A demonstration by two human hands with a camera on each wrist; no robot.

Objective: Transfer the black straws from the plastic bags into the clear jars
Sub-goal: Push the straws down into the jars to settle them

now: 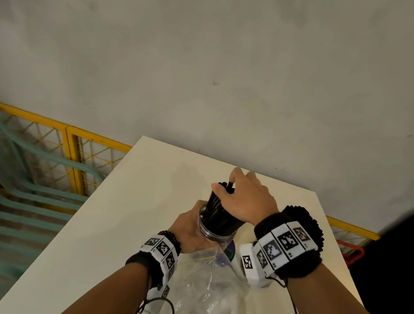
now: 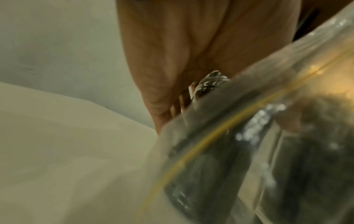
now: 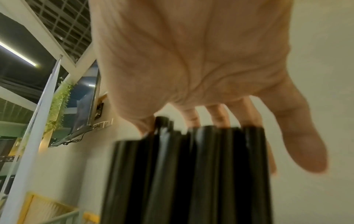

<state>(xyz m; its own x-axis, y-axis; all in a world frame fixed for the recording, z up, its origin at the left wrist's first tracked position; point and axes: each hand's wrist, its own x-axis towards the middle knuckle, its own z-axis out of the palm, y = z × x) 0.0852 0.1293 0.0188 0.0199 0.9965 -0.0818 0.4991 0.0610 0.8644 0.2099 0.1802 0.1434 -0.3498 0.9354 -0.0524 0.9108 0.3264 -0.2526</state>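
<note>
Nearest the front edge of the desk (image 1: 83, 233): a crumpled clear plastic bag (image 1: 206, 296), thin film, limp — looks emptied, though glare hides part of it. It would slide and collapse under any grip; best taken by its open mouth.

Just beyond it, toward the middle of the desk: the clear jar (image 1: 215, 231), tilted, threaded neck showing. Left hand (image 1: 190, 229) wrapped round the jar just below the neck, fingers curled on its wall. Judged smooth and rigid — a firm hold low on the body would steady it better.

Farther still: the black straws (image 1: 217, 207), a tight bundle standing in the jar mouth, upper half sticking out. Right hand (image 1: 245, 200) sits over the bundle top, fingers curled on the straw ends (image 3: 191, 166). Straws judged light, stiff lengthwise, easily crushed sideways — press on the ends, not the sides.
</note>
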